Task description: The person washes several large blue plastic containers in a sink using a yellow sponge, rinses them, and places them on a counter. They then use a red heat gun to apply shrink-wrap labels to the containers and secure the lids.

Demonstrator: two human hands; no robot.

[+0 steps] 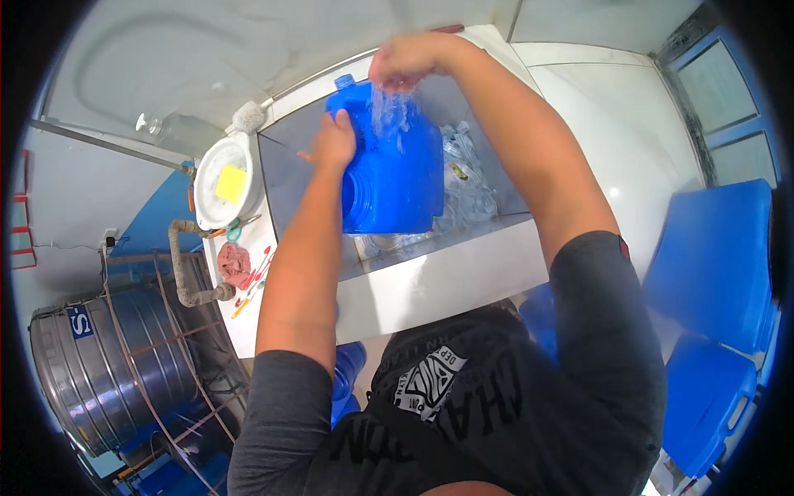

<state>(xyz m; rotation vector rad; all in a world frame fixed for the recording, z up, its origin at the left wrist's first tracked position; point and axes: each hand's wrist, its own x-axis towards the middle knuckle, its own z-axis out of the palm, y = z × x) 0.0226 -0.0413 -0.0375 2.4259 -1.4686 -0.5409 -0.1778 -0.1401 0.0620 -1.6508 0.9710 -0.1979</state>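
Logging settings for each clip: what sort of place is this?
Probably a utility wash area, perhaps where water jugs are cleaned. A steel sink holds a blue jug being rinsed, a metal tank stands at left, and more blue containers sit at right.

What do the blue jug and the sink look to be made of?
Jug: likely moulded plastic, opaque blue with a soft sheen and ribbed side. Sink: probably stainless steel, grey, dully reflective flat walls. Left hand steadies the jug; right hand is above it.

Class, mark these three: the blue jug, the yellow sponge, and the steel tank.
blue jug (395,178), head view, on its broad side wall
yellow sponge (231,183), head view, on its flat top
steel tank (107,372), head view, on its ribbed side
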